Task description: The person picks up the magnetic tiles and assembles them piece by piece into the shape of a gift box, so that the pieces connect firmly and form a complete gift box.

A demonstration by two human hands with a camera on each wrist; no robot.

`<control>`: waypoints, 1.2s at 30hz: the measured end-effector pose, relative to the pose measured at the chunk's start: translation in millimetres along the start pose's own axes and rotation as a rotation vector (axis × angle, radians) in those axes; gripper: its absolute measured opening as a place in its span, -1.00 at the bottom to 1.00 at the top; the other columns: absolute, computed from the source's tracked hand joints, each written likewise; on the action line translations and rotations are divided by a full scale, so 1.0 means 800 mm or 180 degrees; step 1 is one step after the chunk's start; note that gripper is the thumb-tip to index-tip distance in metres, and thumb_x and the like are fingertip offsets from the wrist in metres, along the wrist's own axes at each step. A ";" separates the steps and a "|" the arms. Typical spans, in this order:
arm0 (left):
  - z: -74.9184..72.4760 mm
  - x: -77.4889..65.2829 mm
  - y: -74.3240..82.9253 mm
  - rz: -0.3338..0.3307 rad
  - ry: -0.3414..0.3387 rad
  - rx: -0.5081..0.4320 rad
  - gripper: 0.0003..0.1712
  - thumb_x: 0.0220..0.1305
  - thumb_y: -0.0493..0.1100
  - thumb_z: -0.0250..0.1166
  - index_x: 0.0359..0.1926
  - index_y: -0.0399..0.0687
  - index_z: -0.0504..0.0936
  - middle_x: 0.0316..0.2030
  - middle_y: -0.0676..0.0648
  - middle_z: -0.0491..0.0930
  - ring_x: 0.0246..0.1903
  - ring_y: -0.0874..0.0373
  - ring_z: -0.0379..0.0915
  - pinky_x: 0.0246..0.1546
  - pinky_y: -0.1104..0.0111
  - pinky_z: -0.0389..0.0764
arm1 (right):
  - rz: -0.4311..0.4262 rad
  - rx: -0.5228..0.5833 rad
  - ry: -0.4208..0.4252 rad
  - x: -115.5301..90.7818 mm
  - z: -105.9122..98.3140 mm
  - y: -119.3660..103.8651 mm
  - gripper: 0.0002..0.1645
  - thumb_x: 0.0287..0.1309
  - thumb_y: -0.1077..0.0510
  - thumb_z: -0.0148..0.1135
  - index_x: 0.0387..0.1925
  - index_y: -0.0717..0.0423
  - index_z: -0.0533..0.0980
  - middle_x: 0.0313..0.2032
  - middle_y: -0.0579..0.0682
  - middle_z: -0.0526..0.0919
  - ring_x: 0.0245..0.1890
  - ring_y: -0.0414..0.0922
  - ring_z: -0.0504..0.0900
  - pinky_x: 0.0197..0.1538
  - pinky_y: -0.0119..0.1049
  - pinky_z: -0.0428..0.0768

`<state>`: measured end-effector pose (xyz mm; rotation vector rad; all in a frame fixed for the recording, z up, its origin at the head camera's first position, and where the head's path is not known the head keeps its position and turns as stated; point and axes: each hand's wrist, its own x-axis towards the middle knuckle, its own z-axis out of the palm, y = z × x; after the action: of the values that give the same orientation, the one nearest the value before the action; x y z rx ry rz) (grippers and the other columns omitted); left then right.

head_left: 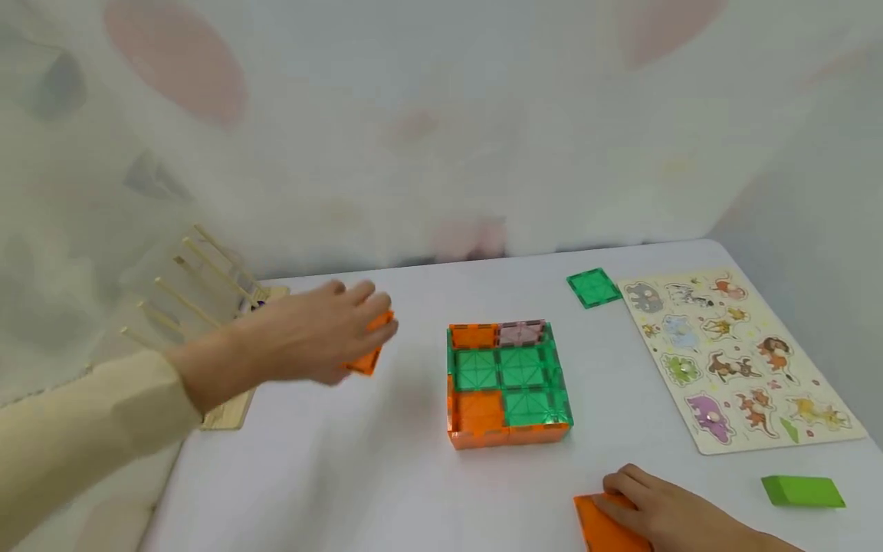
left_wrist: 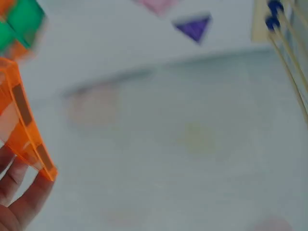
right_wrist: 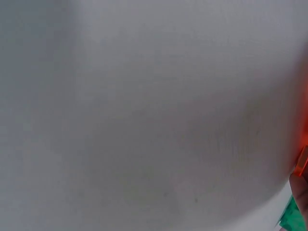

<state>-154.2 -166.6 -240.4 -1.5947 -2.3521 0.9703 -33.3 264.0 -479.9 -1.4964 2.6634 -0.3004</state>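
Orange tile (head_left: 375, 349) number one is pinched in the left hand (head_left: 324, 330), raised over the left part of the white tabletop (head_left: 407, 491) and well apart from a low box of see-through tiles (head_left: 510, 436). The left wrist view shows the fingers at the lower edge of this tile, which is tilted. A second orange tile (head_left: 607, 529) is gripped by the right hand (head_left: 679, 517) near the front edge of the view, with the thumb across its upper face; I cannot tell whether it touches the tabletop. The two hands are well apart.

The box stands between them, open at the top. Its floor shows three green squares and one orange; its front side is orange, its right side green, and its back side orange and pale pink.

Beyond the box to the right lies a green tile (head_left: 594, 287), just beside an animal puzzle board (head_left: 738, 447). A green block (head_left: 803, 491) lies nearer, below the board. At far left, partly behind the arm, is a wooden rack (head_left: 228, 414) with upright rods. The left wrist view also shows a purple triangle (left_wrist: 195, 28), blurred.
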 end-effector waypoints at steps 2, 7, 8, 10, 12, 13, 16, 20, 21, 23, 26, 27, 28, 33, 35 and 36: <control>-0.012 -0.006 0.039 0.0243 0.0050 -0.0019 -0.46 0.09 0.04 0.27 0.10 -0.03 0.51 -0.10 -0.09 0.50 -0.19 0.04 0.40 -0.30 0.31 0.58 | 0.0152 0.0061 -0.0073 0.001 -0.001 -0.002 -0.26 0.14 -0.47 0.03 0.14 -0.10 0.52 0.03 -0.20 0.42 -0.08 -0.28 0.35 -0.19 -0.43 0.62; 0.006 -0.018 0.133 0.0598 0.0076 -0.1038 -0.49 0.36 0.22 0.03 0.23 0.16 0.42 0.03 0.04 0.47 -0.07 0.17 0.38 -0.15 0.35 0.59 | 0.0384 0.0148 -0.0201 0.001 -0.004 -0.002 -0.20 0.09 -0.52 0.03 0.16 -0.12 0.51 0.04 -0.18 0.43 -0.08 -0.26 0.36 -0.18 -0.39 0.63; 0.016 -0.020 0.149 0.0616 0.0133 -0.1233 -0.48 0.40 0.27 -0.06 0.23 0.19 0.41 0.04 0.06 0.46 -0.07 0.20 0.37 -0.15 0.38 0.58 | 0.0414 0.0149 -0.0217 0.002 -0.005 -0.001 -0.20 0.09 -0.52 0.02 0.16 -0.12 0.51 0.04 -0.19 0.43 -0.08 -0.26 0.36 -0.18 -0.39 0.63; 0.038 -0.019 0.179 0.0622 0.0215 -0.1544 -0.40 0.41 0.36 -0.23 0.25 0.23 0.37 0.06 0.08 0.44 -0.05 0.23 0.36 -0.11 0.43 0.56 | 0.0448 0.0135 -0.0236 0.002 -0.006 0.000 -0.20 0.09 -0.53 0.02 0.17 -0.13 0.50 0.04 -0.19 0.43 -0.07 -0.27 0.35 -0.18 -0.37 0.64; 0.058 -0.014 0.206 0.0559 0.0297 -0.1716 -0.38 0.42 0.37 -0.29 0.27 0.25 0.35 0.10 0.07 0.42 -0.01 0.22 0.35 -0.06 0.46 0.54 | 0.0457 0.0136 -0.0269 0.004 -0.006 0.002 -0.19 0.09 -0.53 0.01 0.18 -0.13 0.50 0.05 -0.19 0.43 -0.06 -0.27 0.35 -0.18 -0.37 0.64; 0.067 -0.010 0.219 0.0500 0.0342 -0.1774 -0.38 0.42 0.36 -0.30 0.27 0.24 0.35 0.11 0.06 0.40 0.01 0.21 0.35 -0.04 0.46 0.53 | 0.0452 0.0132 -0.0276 0.004 -0.006 0.002 -0.19 0.09 -0.53 0.01 0.18 -0.13 0.50 0.05 -0.19 0.43 -0.06 -0.27 0.35 -0.18 -0.37 0.64; 0.090 0.009 0.249 0.0247 0.0447 -0.1931 -0.36 0.43 0.36 -0.30 0.27 0.20 0.38 0.11 0.02 0.38 0.00 0.19 0.32 -0.08 0.45 0.52 | 0.0433 0.0157 -0.0267 0.004 -0.003 0.001 -0.19 0.10 -0.52 0.01 0.19 -0.12 0.50 0.06 -0.17 0.45 -0.05 -0.27 0.35 -0.17 -0.37 0.64; 0.114 0.033 0.268 -0.0163 0.0649 -0.2045 -0.31 0.36 0.41 -0.20 0.22 0.11 0.43 0.06 -0.03 0.37 -0.04 0.16 0.29 -0.17 0.42 0.52 | 0.0383 0.0080 -0.0144 0.004 0.002 -0.003 -0.20 0.10 -0.51 0.03 0.19 -0.11 0.50 0.06 -0.16 0.45 -0.04 -0.26 0.35 -0.17 -0.36 0.63; 0.118 0.038 0.269 -0.0223 0.0657 -0.2077 -0.29 0.34 0.43 -0.17 0.22 0.10 0.43 0.06 -0.03 0.37 -0.04 0.14 0.29 -0.18 0.41 0.53 | 0.0370 0.0042 -0.0099 0.004 0.002 -0.004 -0.20 0.10 -0.51 0.03 0.18 -0.11 0.50 0.06 -0.17 0.45 -0.04 -0.26 0.35 -0.16 -0.36 0.63; 0.125 0.046 0.273 -0.0292 0.0684 -0.2058 -0.28 0.28 0.45 -0.08 0.21 0.10 0.43 0.04 -0.03 0.37 -0.04 0.14 0.28 -0.19 0.41 0.52 | 0.0378 -0.0020 -0.0046 0.004 0.003 -0.006 -0.20 0.09 -0.51 0.03 0.18 -0.12 0.50 0.06 -0.17 0.45 -0.04 -0.27 0.35 -0.16 -0.36 0.63; 0.135 0.054 0.280 -0.0306 0.0716 -0.1985 -0.31 0.23 0.45 0.02 0.17 0.11 0.41 -0.02 0.00 0.38 -0.07 0.15 0.28 -0.25 0.43 0.49 | 0.0413 -0.0046 -0.0038 0.004 0.003 -0.009 -0.19 0.08 -0.52 0.03 0.17 -0.11 0.51 0.05 -0.16 0.45 -0.05 -0.26 0.35 -0.16 -0.36 0.63; 0.137 0.056 0.282 -0.0310 0.0736 -0.1960 -0.32 0.22 0.44 0.05 0.15 0.12 0.41 -0.04 0.01 0.38 -0.08 0.15 0.28 -0.26 0.44 0.48 | 0.0433 -0.0038 -0.0049 0.003 0.003 -0.010 -0.18 0.08 -0.52 0.03 0.17 -0.11 0.51 0.05 -0.16 0.45 -0.05 -0.26 0.35 -0.16 -0.36 0.63; 0.140 0.058 0.284 -0.0325 0.0771 -0.1932 -0.33 0.21 0.44 0.07 0.12 0.12 0.42 -0.07 0.02 0.39 -0.11 0.16 0.29 -0.28 0.44 0.46 | 0.0446 -0.0025 -0.0064 0.003 0.003 -0.011 -0.18 0.08 -0.52 0.02 0.17 -0.10 0.51 0.05 -0.15 0.45 -0.06 -0.26 0.35 -0.16 -0.36 0.63; 0.143 0.060 0.284 -0.0353 0.0680 -0.2085 -0.35 0.22 0.46 0.02 0.07 0.14 0.46 -0.11 0.06 0.41 -0.16 0.19 0.30 -0.30 0.42 0.44 | 0.0494 0.0041 -0.0092 0.002 0.002 -0.012 -0.19 0.09 -0.52 0.03 0.19 -0.12 0.50 0.05 -0.15 0.45 -0.06 -0.25 0.36 -0.15 -0.35 0.64; 0.142 0.059 0.282 -0.0330 0.0526 -0.2225 -0.33 0.23 0.48 -0.05 0.10 0.16 0.45 -0.08 0.06 0.41 -0.13 0.19 0.29 -0.27 0.40 0.46 | 0.0507 0.0043 -0.0093 0.002 0.003 -0.012 -0.19 0.09 -0.52 0.03 0.19 -0.13 0.49 0.04 -0.16 0.45 -0.06 -0.25 0.36 -0.15 -0.35 0.64; 0.142 0.060 0.281 -0.0329 0.0482 -0.2260 -0.32 0.23 0.49 -0.07 0.11 0.16 0.45 -0.07 0.06 0.41 -0.12 0.19 0.29 -0.26 0.39 0.47 | 0.0510 0.0032 -0.0083 0.002 0.003 -0.012 -0.19 0.08 -0.53 0.03 0.19 -0.14 0.49 0.04 -0.16 0.46 -0.06 -0.26 0.36 -0.15 -0.35 0.64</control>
<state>-49.5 -121.8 -470.0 -1.6272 -2.7917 -0.0420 -25.5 257.7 -480.2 -1.2651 2.7352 -0.2807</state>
